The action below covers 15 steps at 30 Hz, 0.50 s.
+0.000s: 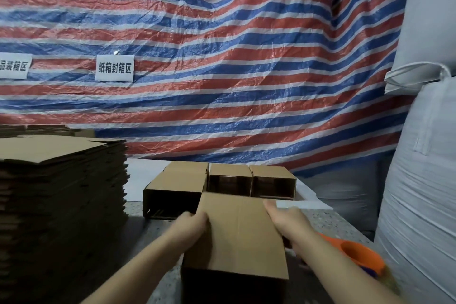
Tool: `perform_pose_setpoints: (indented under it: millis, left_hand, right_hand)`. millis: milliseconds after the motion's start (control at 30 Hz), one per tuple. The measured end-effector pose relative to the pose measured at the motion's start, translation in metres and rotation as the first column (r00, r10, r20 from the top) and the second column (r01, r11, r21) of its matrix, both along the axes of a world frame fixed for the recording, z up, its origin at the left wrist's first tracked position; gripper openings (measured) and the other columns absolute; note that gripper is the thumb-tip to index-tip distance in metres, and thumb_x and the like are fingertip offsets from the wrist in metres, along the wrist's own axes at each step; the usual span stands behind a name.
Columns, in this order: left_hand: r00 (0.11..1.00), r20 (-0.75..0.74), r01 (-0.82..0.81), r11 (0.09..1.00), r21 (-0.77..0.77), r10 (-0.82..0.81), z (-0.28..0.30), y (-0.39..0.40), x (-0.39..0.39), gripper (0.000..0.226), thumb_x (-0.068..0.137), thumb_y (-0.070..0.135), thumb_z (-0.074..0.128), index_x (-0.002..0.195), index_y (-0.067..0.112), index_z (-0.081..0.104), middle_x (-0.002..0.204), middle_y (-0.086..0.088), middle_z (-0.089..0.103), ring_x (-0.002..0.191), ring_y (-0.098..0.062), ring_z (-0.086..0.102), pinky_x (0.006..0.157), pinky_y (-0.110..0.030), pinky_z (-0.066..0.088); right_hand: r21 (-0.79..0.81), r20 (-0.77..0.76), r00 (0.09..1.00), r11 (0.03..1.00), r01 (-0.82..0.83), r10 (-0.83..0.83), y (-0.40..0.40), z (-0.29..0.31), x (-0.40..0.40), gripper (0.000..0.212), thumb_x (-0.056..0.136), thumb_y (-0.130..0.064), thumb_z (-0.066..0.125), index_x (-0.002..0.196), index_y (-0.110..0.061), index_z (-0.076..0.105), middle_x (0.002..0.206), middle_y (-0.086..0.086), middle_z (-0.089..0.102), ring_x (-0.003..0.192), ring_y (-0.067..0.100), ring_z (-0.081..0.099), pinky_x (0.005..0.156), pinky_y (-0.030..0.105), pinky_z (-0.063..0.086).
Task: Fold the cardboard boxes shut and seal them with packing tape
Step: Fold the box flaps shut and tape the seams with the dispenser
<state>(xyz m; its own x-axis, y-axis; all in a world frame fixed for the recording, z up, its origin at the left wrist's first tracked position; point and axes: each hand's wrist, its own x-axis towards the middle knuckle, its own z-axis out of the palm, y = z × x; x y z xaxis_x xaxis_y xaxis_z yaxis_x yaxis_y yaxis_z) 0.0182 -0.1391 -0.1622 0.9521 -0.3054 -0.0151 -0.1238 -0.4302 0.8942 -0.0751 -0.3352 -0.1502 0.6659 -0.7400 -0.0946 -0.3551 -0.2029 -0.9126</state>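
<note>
Gripping box (pixel 237 234) between 2 hands (pixel 195 227)

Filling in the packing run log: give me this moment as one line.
stage: folding | left hand: grips brown cardboard box | right hand: grips box | orange tape dispenser: on table, unused

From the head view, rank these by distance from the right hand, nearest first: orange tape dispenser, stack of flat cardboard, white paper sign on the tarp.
1. Orange tape dispenser, just right of the right hand.
2. Stack of flat cardboard, far left.
3. White paper sign, up on the tarp.
</note>
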Motion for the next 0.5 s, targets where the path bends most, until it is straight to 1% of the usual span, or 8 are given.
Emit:
perform_pose_setpoints:
  millis: [33,100,167,233,267,333,400,500]
  left_hand:
    - [0.999,-0.037,0.005,1.000,0.009,-0.005,-0.007,-0.002,-0.002,0.038,0.102,0.041,0.039,0.112,0.009,0.057,0.104,-0.005,0.060,0.087,-0.018,0.056,0.076,-0.027,0.043]
    - [0.991,-0.133,0.010,0.998,-0.066,-0.019,-0.012,0.000,-0.007,0.049,0.102,0.046,0.041,0.126,0.006,0.057,0.117,-0.008,0.061,0.091,-0.017,0.056,0.082,-0.027,0.043]
    - [0.981,-0.191,0.014,0.994,-0.109,-0.035,-0.005,0.010,-0.011,0.060,0.100,0.056,0.038,0.136,0.010,0.052,0.126,-0.008,0.058,0.106,-0.022,0.057,0.088,-0.031,0.044]
    - [0.981,-0.187,0.026,0.996,-0.080,-0.041,0.002,0.024,-0.016,0.061,0.099,0.062,0.031,0.138,0.017,0.047,0.127,-0.008,0.056,0.110,-0.025,0.057,0.086,-0.034,0.046]
    - [0.987,-0.158,0.028,0.998,-0.049,-0.035,0.003,0.031,-0.018,0.057,0.099,0.062,0.030,0.135,0.020,0.047,0.124,-0.008,0.058,0.105,-0.025,0.058,0.083,-0.034,0.048]
    - [0.994,-0.095,0.049,0.998,0.032,-0.045,-0.001,0.042,-0.026,0.046,0.100,0.058,0.032,0.120,0.022,0.052,0.112,-0.009,0.062,0.091,-0.021,0.062,0.074,-0.030,0.049]
    - [0.993,-0.077,0.093,0.992,0.082,-0.087,-0.006,0.043,-0.034,0.037,0.101,0.054,0.036,0.108,0.024,0.057,0.106,-0.008,0.065,0.084,-0.018,0.062,0.066,-0.025,0.048]
    - [0.992,0.056,0.106,0.989,0.107,-0.113,-0.013,0.029,-0.037,0.031,0.101,0.045,0.042,0.104,0.021,0.062,0.096,-0.002,0.067,0.080,-0.014,0.061,0.062,-0.024,0.043]
  right_hand:
    - [0.023,-0.032,0.999,1.000,-0.001,0.002,0.001,-0.006,0.001,0.074,0.094,-0.063,0.053,0.146,-0.011,0.045,0.137,0.013,0.057,0.116,0.031,0.057,0.096,0.040,0.051]
    - [0.113,-0.049,0.999,0.994,0.011,-0.006,0.000,-0.017,0.000,0.067,0.098,-0.061,0.049,0.144,-0.012,0.047,0.131,0.013,0.060,0.108,0.028,0.058,0.091,0.038,0.049]
    - [0.250,-0.016,1.000,0.968,-0.001,0.005,-0.001,-0.020,-0.009,0.051,0.100,-0.057,0.047,0.124,-0.013,0.057,0.112,0.013,0.068,0.101,0.029,0.063,0.093,0.042,0.053]
    - [0.317,0.015,1.000,0.948,-0.023,0.019,-0.002,-0.023,-0.025,0.043,0.101,-0.053,0.047,0.100,-0.012,0.060,0.090,0.009,0.071,0.092,0.029,0.064,0.085,0.042,0.052]
    - [0.305,0.031,0.999,0.952,-0.032,0.024,-0.002,-0.026,-0.034,0.042,0.102,-0.052,0.047,0.101,-0.012,0.060,0.087,0.006,0.069,0.093,0.027,0.063,0.086,0.042,0.051]
    - [0.244,0.066,0.997,0.969,-0.047,0.032,0.003,-0.033,-0.047,0.036,0.101,-0.052,0.050,0.114,-0.018,0.054,0.097,0.000,0.062,0.103,0.025,0.058,0.099,0.045,0.046]
    - [0.217,0.072,0.995,0.973,-0.082,0.068,0.015,-0.036,-0.054,0.031,0.101,-0.051,0.050,0.116,-0.024,0.053,0.102,-0.005,0.060,0.103,0.020,0.057,0.099,0.041,0.042]
    - [0.111,0.068,0.989,0.984,-0.139,0.132,0.026,-0.037,-0.049,0.034,0.105,-0.041,0.045,0.134,-0.025,0.053,0.118,-0.004,0.063,0.114,0.020,0.058,0.106,0.044,0.044]
